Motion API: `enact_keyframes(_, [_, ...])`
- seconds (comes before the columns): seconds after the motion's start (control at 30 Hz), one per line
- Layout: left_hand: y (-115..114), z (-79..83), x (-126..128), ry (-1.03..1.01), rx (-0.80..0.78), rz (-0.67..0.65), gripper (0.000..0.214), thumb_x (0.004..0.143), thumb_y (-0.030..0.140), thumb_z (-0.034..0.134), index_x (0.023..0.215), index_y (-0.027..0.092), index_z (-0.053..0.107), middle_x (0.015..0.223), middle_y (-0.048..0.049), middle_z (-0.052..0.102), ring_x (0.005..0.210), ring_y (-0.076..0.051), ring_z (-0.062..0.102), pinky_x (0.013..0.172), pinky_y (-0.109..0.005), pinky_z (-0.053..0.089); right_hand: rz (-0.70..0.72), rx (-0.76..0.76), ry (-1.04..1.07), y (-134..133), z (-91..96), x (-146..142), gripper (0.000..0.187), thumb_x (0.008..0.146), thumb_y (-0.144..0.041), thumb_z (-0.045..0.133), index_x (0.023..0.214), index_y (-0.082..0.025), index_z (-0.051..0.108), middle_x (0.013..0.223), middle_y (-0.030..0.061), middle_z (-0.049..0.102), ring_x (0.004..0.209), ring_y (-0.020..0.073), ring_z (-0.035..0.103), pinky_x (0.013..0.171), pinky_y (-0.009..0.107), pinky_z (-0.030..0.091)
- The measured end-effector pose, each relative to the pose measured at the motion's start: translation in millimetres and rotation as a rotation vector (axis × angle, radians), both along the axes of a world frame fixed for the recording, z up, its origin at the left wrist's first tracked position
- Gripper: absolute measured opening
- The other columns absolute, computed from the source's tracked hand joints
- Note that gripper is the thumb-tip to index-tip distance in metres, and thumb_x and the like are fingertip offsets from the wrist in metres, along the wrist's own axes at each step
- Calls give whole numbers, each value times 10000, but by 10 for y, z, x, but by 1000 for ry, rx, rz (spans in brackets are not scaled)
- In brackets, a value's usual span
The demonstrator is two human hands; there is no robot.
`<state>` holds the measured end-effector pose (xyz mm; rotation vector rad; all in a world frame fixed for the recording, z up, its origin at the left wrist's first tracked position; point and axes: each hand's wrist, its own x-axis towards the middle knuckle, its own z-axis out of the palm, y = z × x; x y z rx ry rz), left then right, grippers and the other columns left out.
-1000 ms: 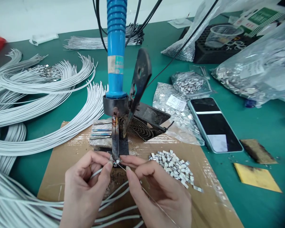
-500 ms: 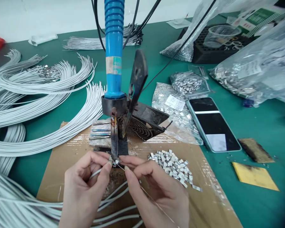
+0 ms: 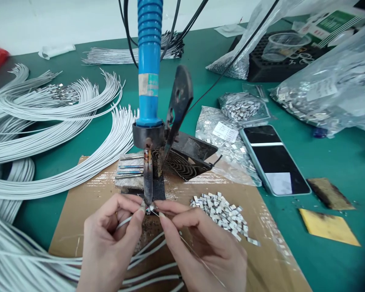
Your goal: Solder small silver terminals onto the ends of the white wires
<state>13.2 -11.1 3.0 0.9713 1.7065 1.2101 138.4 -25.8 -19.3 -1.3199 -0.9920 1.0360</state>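
A blue-handled soldering iron [image 3: 148,103] stands in a dark metal holder, its thick tip [image 3: 148,182] pointing down between my hands. My left hand [image 3: 109,239] pinches a white cable [image 3: 123,222] just left of the tip, finger and thumb closed on it. Under the tip lies a small shiny metal piece [image 3: 151,209], at the cable's end; whether they are joined I cannot tell. From the right, my right hand [image 3: 209,243] pinches a thin solder wire [image 3: 200,260], its end at the metal piece. Fingertips of both hands are close to the tip.
A pile of small metal pieces [image 3: 220,213] lies on the cardboard [image 3: 261,259], right of my hands. White cable bundles [image 3: 63,180] cover the left side. A phone [image 3: 275,160], yellow sponge [image 3: 328,228] and plastic bags of parts [image 3: 325,93] are on the right.
The whole view has shifted slightly, so things appear a little further right. Both hands keep their hold at the iron's tip, with hardly any visible movement.
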Motion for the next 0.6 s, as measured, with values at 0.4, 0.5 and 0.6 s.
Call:
enact_keyframes(0.4, [-11,-26,-13,26,12,-1,127,753,228,792,645,204,729,826,-24,760,600,-94,622,517,-126,474,0,68,-16,7,-34,-13,221,899,-118,744,734,-260,705,994,-46,850,842,129,813,837,195,616])
enact_keyframes(0.5, [-15,-40,-45,35,22,-8,127,759,230,791,648,208,733,840,-30,761,637,-103,638,489,-117,435,-1,91,-24,5,-44,-16,214,894,-104,752,761,-269,723,1004,-58,849,834,119,810,844,191,621])
enact_keyframes(0.6, [-12,-54,-115,73,40,-64,119,768,212,791,659,208,742,842,-36,768,647,-114,662,516,-126,476,-14,118,-50,4,-52,-21,214,890,-97,757,775,-274,726,997,-67,848,816,107,801,839,179,623])
